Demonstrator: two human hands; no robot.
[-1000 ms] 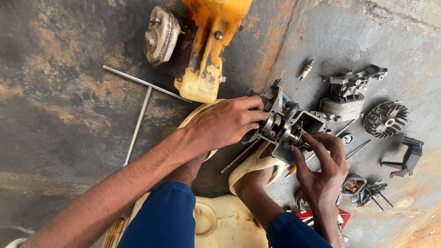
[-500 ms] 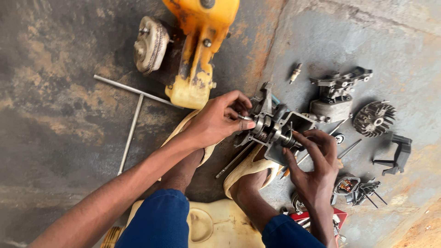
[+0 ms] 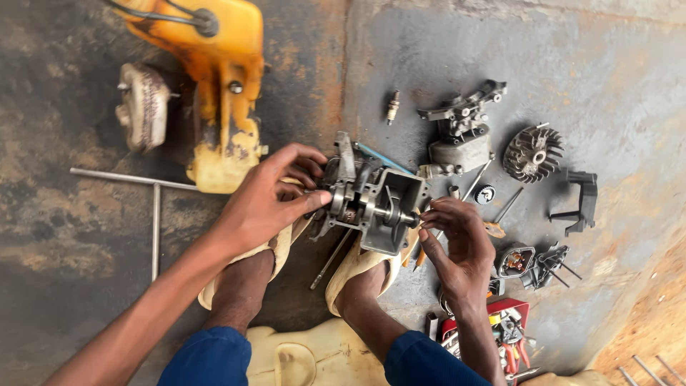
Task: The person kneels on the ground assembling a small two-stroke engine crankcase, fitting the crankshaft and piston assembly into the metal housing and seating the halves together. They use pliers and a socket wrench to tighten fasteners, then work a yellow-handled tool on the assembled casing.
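Underneath everything lies the stained concrete floor (image 3: 600, 64), dark and rusty toward its left edge, greyer on the right. Largest on it is the yellow machine housing (image 3: 221, 78) near the top left corner, with a grimy round cover (image 3: 144, 106) just beside it and a T-shaped metal rod (image 3: 153, 207) lying below that. Your feet rest in pale sandals (image 3: 357, 268) near the bottom edge, and the grey engine crankcase (image 3: 375, 200) sits between your hands just above them, roughly at the middle of the floor. Your left hand (image 3: 268, 204) is clamped around the crankcase's left end, thumb pressed on its side and fingers curled over the top. Your right hand (image 3: 457, 239) is at the crankcase's right end, fingertips pinched together at the shaft stub; whether they hold a small part there cannot be told. Right of the crankcase stands a grey cylinder block (image 3: 461, 136), then a finned flywheel (image 3: 532, 152) and a black bracket (image 3: 580, 202) further toward the right edge. A red tool tray (image 3: 504, 325) sits by your right wrist near the bottom edge. Smallest, a spark plug (image 3: 391, 107) lies apart toward the top.
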